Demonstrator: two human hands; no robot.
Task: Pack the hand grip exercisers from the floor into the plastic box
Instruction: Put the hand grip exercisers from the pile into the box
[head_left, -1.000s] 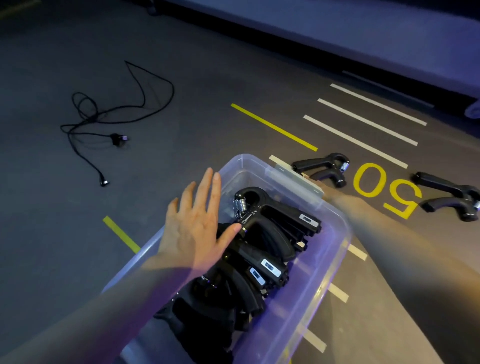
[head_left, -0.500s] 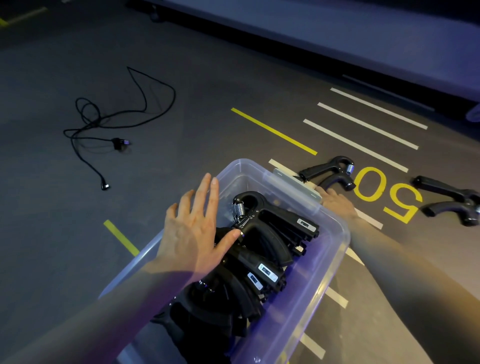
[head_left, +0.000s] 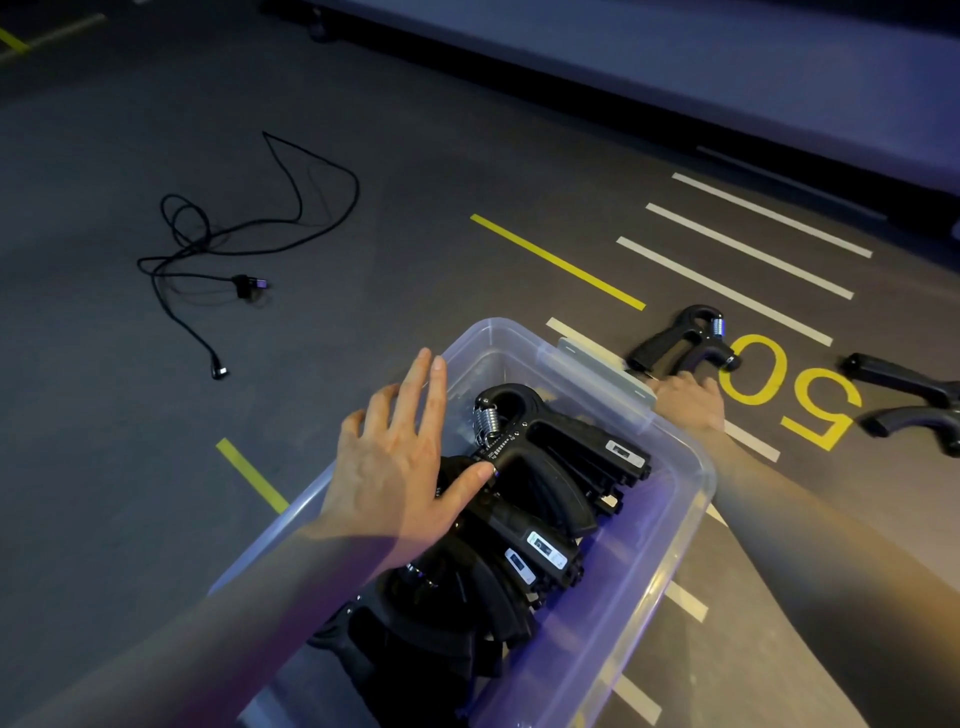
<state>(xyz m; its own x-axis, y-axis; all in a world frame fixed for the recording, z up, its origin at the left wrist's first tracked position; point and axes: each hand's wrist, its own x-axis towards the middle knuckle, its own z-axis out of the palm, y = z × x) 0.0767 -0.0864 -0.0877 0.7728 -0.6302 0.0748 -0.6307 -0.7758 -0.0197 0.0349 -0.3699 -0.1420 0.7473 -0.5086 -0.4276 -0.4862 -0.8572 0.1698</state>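
A clear plastic box (head_left: 670, 525) sits on the floor and holds several black hand grip exercisers (head_left: 545, 467). My left hand (head_left: 400, 467) lies flat and spread over the stack at the box's left side, with the thumb touching the top exerciser below its spring. My right hand (head_left: 688, 402) reaches past the box's far corner, and its fingers curl over the handle ends of a black exerciser (head_left: 685, 338) lying on the floor. Another exerciser (head_left: 909, 400) lies farther right, beyond the yellow "50".
A tangled black cable (head_left: 218, 249) lies on the grey floor to the far left. Yellow and white painted lines (head_left: 556, 262) run across the floor behind the box. A low dark platform edge (head_left: 623, 78) crosses the top of the view.
My right hand has reached forward past the box corner to the nearest floor exerciser, which has turned so its handles point toward me. My left hand stays flat on the stack.
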